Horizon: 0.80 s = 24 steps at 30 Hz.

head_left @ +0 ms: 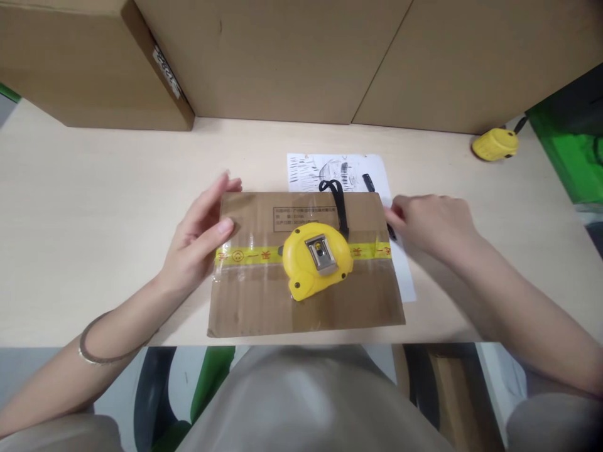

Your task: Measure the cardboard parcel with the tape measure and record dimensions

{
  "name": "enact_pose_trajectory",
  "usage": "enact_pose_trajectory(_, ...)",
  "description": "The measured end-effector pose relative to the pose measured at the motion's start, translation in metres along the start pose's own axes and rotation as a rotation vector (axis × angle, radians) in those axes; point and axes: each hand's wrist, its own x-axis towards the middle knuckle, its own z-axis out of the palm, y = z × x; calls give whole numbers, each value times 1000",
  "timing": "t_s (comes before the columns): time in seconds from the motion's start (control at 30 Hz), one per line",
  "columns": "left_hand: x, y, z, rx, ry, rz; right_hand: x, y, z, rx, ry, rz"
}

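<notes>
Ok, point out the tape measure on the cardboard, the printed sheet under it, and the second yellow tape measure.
tape measure (316,259): head view, on its metal belt clip.
printed sheet (330,169): head view, on its printed top part.
second yellow tape measure (494,144): head view, on its yellow case.

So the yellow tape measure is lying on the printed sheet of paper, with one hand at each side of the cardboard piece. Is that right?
Not quite. The head view shows the yellow tape measure lying on the cardboard piece, across its yellow tape strip; the printed sheet of paper lies partly under the cardboard's far right corner. The rest holds: the left hand is at the left edge and the right hand at the right edge.
</notes>
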Motion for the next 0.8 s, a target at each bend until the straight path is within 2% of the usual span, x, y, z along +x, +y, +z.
enact_pose_trajectory(0.07,0,5,0,60,-5,-20,-9,-10,-16,99,214,-172)
enact_pose_trajectory(0.13,1,6,0,61,-24,-54,-18,-23,-28,293,381,-509)
enact_pose_trajectory(0.17,2,5,-1,37,-28,-54,-21,-30,-31,368,405,-686)
enact_pose_trajectory(0.23,4,3,-1,-11,-42,-49,-28,-46,-31,388,339,-961)
enact_pose_trajectory(0.3,4,3,0,-48,-49,-53,-33,-61,-26,351,240,-1096)
enact_pose_trajectory(0.37,3,6,4,-55,-31,-75,-39,-73,-23,382,145,-1143)
enact_pose_trajectory(0.47,0,14,14,-56,35,-122,-49,-88,-27,553,16,-1087)
enact_pose_trajectory(0.57,-2,18,22,-98,77,-131,-53,-106,-39,683,-9,-1020)
enact_pose_trajectory(0.7,0,14,23,-203,110,-136,-48,-140,-45,611,-23,-1026)
enact_pose_trajectory(0.8,2,7,14,-62,72,-148,-44,-155,-41,463,-69,-1048)
